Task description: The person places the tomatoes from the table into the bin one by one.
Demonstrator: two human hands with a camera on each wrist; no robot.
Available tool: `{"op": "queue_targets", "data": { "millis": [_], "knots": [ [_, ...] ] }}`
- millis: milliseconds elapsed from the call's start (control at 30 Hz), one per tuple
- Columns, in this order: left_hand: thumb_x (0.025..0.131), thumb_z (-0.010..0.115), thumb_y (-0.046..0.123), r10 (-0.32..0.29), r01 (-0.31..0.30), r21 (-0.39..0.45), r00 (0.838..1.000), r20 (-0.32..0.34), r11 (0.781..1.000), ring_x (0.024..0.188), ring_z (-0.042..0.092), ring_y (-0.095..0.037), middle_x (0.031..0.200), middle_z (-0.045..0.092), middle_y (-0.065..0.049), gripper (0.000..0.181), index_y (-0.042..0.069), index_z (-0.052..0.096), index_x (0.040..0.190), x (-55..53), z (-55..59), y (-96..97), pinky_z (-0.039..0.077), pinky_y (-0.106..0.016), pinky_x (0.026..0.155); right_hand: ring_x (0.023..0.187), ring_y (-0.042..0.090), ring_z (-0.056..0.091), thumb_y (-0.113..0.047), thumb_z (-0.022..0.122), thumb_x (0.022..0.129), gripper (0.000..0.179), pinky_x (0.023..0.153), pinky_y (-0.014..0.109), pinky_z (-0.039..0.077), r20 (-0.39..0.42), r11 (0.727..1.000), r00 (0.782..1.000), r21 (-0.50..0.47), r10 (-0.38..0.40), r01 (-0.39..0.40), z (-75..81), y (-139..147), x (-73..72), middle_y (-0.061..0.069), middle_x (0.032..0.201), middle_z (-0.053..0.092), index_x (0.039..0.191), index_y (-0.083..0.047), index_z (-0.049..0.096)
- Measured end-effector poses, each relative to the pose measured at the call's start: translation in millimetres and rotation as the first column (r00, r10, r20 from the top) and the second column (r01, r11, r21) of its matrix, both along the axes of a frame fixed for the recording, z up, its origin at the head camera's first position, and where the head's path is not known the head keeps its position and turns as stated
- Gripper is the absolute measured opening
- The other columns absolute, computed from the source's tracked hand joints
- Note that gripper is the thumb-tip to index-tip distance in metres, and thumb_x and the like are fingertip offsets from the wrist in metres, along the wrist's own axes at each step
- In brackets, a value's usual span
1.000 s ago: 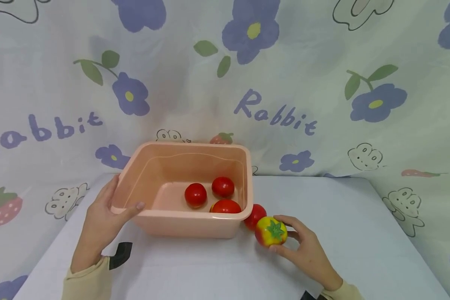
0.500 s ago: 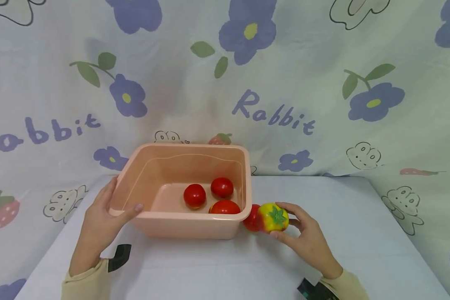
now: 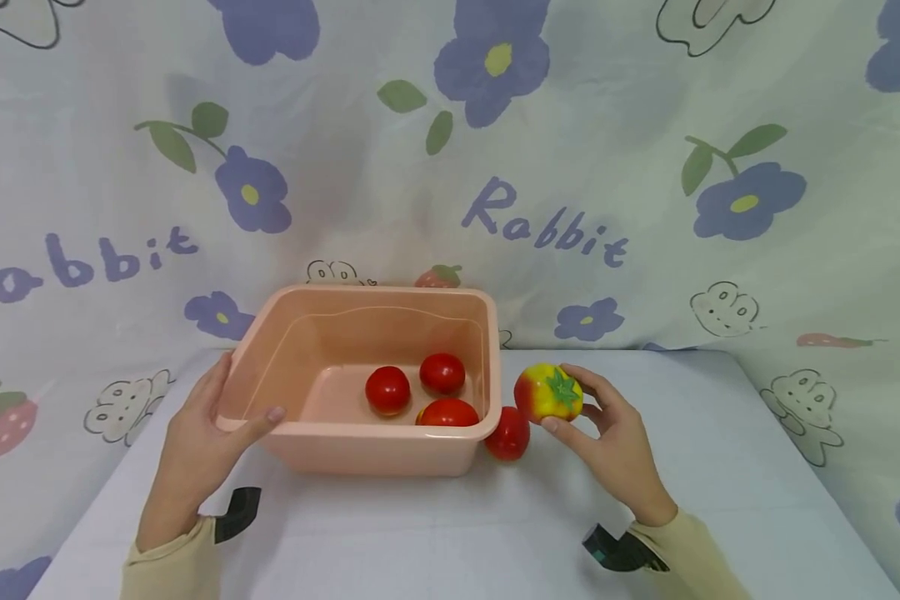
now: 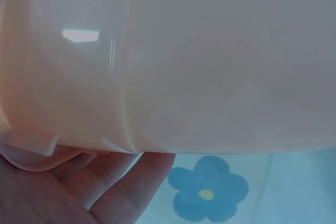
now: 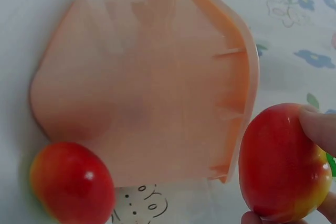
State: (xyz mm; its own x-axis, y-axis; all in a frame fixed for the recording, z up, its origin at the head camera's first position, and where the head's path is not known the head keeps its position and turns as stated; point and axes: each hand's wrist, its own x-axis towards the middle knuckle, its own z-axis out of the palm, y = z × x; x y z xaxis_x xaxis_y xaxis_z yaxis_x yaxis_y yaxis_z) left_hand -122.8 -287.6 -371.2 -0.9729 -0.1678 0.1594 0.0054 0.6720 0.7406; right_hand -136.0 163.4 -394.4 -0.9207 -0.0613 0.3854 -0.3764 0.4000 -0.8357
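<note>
My right hand (image 3: pixel 615 442) pinches a toy tomato (image 3: pixel 547 393), red and yellow with a green star-shaped top, raised just right of a pink plastic bin (image 3: pixel 375 450). In the right wrist view the held tomato (image 5: pixel 281 163) shows its red side, level with the bin's rim. Another red tomato (image 3: pixel 508 434) lies on the table against the bin's right end. Inside the bin sit three red tomatoes (image 3: pixel 387 391), the front one partly hidden by the rim. The left hand (image 3: pixel 202 446) grips the bin's left end, thumb over the front rim and fingers beneath the edge (image 4: pixel 105 182).
A white cloth covers the table (image 3: pixel 435 542). Behind it hangs a curtain (image 3: pixel 390 200) printed with flowers, rabbits and lettering, close to the bin's back side. Black bands (image 3: pixel 238 514) stick out at both wrists.
My right hand has lifted the tomato up and slightly right, from in front of the table tomato to above it. The left hand and the bin stay in place.
</note>
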Motion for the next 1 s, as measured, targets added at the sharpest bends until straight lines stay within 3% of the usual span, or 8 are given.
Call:
{"op": "queue_targets", "data": {
  "millis": [267,667,1000],
  "knots": [
    [0.087,0.078,0.041,0.002,-0.002,0.011,1.000,-0.001,1.000,0.137,0.034,-0.052,0.165,0.019,-0.019,0.106,0.018,0.008,0.163,0.3,-0.8,1.3,0.031,-0.075,0.104,0.119,0.020,0.053,-0.008,0.081,0.085,0.062,0.095,0.015,0.049,-0.039,0.997,0.999,-0.074,0.030,-0.032,11.0,-10.6,-17.0,0.006,0.138,0.057,0.141,-0.005,0.054],
    [0.087,0.078,0.041,0.001,-0.001,-0.003,1.000,-0.007,1.000,0.137,0.034,-0.053,0.164,0.019,-0.021,0.106,0.018,0.008,0.163,0.8,0.3,1.4,0.030,-0.075,0.104,0.121,0.018,0.053,-0.016,0.082,0.085,0.064,0.096,0.019,0.050,-0.047,0.996,0.998,-0.072,0.041,-0.044,25.4,-29.6,-38.0,0.004,0.138,0.057,0.142,-0.008,0.054],
    [0.087,0.078,0.042,0.009,-0.009,-0.003,1.000,0.004,1.000,0.139,0.032,-0.053,0.165,0.017,-0.021,0.106,0.018,0.007,0.163,0.0,-0.7,2.1,0.029,-0.075,0.105,0.122,0.020,0.052,-0.018,0.084,0.084,0.065,0.099,0.045,0.053,-0.060,0.995,0.995,-0.062,0.078,-0.082,31.4,-41.8,-53.5,0.003,0.136,0.058,0.141,-0.010,0.055]
  ]
}}
